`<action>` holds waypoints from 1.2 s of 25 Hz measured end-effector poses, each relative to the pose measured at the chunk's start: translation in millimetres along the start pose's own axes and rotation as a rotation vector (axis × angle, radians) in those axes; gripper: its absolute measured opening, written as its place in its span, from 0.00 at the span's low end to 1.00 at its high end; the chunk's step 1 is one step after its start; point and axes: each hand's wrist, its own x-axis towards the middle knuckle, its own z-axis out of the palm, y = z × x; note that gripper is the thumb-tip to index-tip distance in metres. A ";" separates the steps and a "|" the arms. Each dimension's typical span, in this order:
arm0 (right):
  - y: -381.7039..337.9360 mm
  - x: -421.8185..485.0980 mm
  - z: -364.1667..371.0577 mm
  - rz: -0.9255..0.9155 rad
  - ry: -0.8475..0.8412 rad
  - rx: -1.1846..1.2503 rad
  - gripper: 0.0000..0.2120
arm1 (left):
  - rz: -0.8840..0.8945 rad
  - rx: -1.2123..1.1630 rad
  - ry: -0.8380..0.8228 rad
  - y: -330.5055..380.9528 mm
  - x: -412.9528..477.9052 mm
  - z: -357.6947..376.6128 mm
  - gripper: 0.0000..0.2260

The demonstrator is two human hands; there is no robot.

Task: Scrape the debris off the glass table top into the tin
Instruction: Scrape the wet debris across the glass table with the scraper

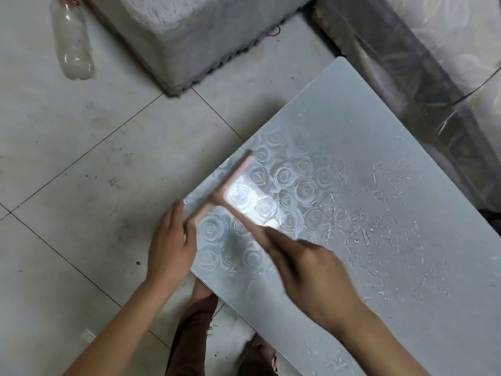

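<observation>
- Pale grey floor tiles [81, 164] with dark grout lines fill the left half of the view.
- A clear, empty plastic bottle [71, 42] lies on the tiles at the far left, beside a grey fabric-covered block [195, 31].
- The left hand [170, 245] has its fingers fairly straight and together. They lie against the near-left edge of the surface, just beside one end of the scraper's blade, and it grips nothing.
- A T-shaped scraper with a pinkish handle [217, 198] has its blade set along that same edge.
- The frosted glass surface with an embossed rose pattern [379, 131] runs diagonally from the centre to the lower right.
- The right hand [311, 272], blurred, is curled around the scraper's handle above the glass.
- White flaky debris [352, 221] is scattered over the right part of the glass, well apart from the blade.
- A dark frame wrapped in clear plastic [406, 63] lies along the far right edge.
</observation>
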 end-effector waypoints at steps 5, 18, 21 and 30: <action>-6.1 36.7 73.8 -0.045 -0.172 0.173 0.19 | -0.035 0.236 0.040 -8.0 24.1 9.2 0.21; 167.7 -107.3 42.0 0.168 -0.117 0.133 0.19 | 0.226 0.070 -0.206 89.7 -69.3 140.9 0.19; 128.6 -87.0 45.4 0.007 0.043 0.223 0.20 | 0.243 0.125 -0.032 64.1 -49.4 94.7 0.15; 141.4 -35.6 67.6 -0.030 -0.057 0.207 0.18 | 0.107 0.135 0.179 57.3 -22.4 122.9 0.11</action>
